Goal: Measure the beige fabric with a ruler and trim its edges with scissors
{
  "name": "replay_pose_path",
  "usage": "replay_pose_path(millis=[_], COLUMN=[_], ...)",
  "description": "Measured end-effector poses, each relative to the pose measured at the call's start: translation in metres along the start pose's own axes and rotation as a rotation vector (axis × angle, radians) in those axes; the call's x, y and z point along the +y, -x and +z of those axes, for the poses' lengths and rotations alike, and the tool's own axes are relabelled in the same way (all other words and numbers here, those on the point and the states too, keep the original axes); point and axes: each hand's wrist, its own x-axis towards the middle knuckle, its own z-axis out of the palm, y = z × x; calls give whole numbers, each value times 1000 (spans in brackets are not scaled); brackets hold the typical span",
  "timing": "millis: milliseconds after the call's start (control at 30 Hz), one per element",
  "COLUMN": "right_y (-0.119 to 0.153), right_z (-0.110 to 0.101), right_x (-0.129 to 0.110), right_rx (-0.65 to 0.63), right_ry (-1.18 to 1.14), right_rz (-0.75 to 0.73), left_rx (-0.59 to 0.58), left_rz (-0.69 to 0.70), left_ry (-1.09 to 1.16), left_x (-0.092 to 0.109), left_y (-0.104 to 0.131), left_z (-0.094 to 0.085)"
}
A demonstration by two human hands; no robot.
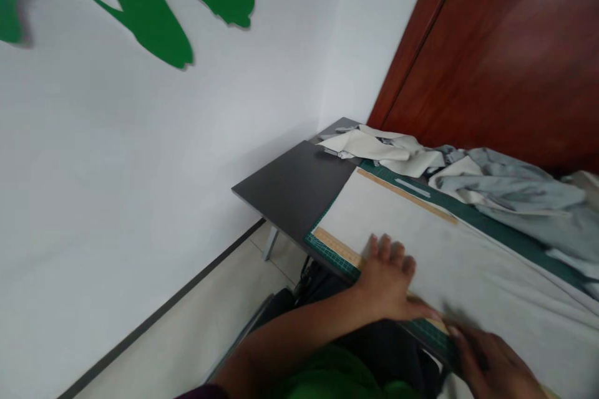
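My left hand (388, 277) lies with its fingers spread, pressing on a white cloth (402, 215) and on a long wooden ruler (337, 248) along the near edge. A green cutting mat (330, 254) shows beneath the cloth. Farther right, my right hand (498, 365) is curled low over the cloth, its thumb beside the ruler. That hand is slightly blurred, and whatever is between its fingers is hidden. A second wooden ruler (407, 195) rests along the cloth's far edge, apart from both hands.
Crumpled grey and white fabric (515, 181) is heaped along the table's far side. A pale narrow strip (412, 187) lies on the mat. The dark table (294, 184) ends at the left, near a white wall (163, 168). Behind stands a reddish-brown wooden door (505, 50).
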Motion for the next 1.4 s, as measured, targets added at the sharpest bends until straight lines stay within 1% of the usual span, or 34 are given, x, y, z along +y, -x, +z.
replay_pose_path(millis=[100, 167, 200, 267, 333, 367, 433, 533, 633, 833, 933, 1033, 1133, 1233, 1300, 1400], right_y=[-8, -16, -20, -27, -33, -35, -37, -37, -32, -9, 1, 6, 4, 1, 2, 10], right_z=[-5, -7, -7, -8, -9, -10, -12, -18, -27, -45, -50, -53, -54, -57, -59, -66], right_x=[-17, -28, -32, -37, -40, -42, -44, -45, -37, 1, 14, 15, 8, 6, 11, 26], right_rx=[-18, -50, -64, -84, -108, -120, -139, -158, -158, -139, -137, -136, -162, -151, -124, -77], right_ry=[-2, -41, -42, -40, -41, -43, -42, -35, -21, -11, 15, 21, -9, -22, -12, 21], right_rz=[127, 170, 186, 211, 229, 236, 246, 260, 275, 273, 259, 255, 247, 249, 264, 316], left_rx=[-37, -7, 11, 11, -31, -63, -109, -115, -126, -135, -130, -121, -116, -113, -113, -115], left_rz=[0, 13, 54, 202, 329, 371, 399, 382, 380, 369, 366, 367, 367, 368, 369, 359], left_ry=[39, 51, 63, 107, 141, 152, 166, 179, 177, 157, 153, 148, 145, 154, 165, 186], left_x=[-2, -5, -6, -9, -12, -13, -13, -13, -13, -13, -13, -13, -13, -13, -13, -13], left_y=[-4, -6, -7, -9, -12, -13, -16, -18, -18, -17, -16, -16, -17, -17, -18, -19], left_z=[1, 2, 2, 1, -1, -3, -6, -9, -11, -10, -9, -9, -10, -12, -13, -13])
